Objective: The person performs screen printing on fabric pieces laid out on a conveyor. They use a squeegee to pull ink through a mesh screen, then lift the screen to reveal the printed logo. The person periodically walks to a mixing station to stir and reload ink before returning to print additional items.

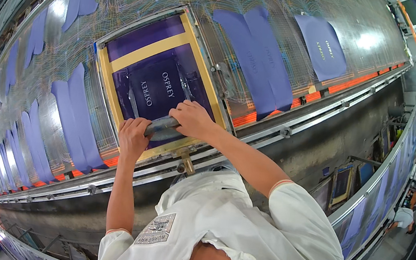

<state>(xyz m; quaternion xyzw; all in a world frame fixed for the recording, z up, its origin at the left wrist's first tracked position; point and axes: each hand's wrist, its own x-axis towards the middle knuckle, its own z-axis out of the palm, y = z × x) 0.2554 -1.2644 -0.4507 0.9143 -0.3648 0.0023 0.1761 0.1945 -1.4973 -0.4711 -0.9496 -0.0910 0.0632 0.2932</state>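
Observation:
A framed printing screen (201,54) lies on the long table, its dark purple mesh edged with yellow tape. Pale lettering shows in the middle of the mesh, with streaks of wet-looking ink on either side. Across the screen's near end sits a grey squeegee (164,128). My left hand (133,136) is closed round the squeegee's left end, and my right hand (192,119) grips it further right. Both sets of fingers curl over its top; the blade is hidden below. A metal clamp (185,161) juts from the frame's near edge.
Purple fabric pieces (77,119) lie in rows along the table. To the right, a wide piece (260,63) and a printed one (321,47) lie flat. A metal rail (266,134) runs along the near edge. Other people (402,218) stand far right, past another table (368,198).

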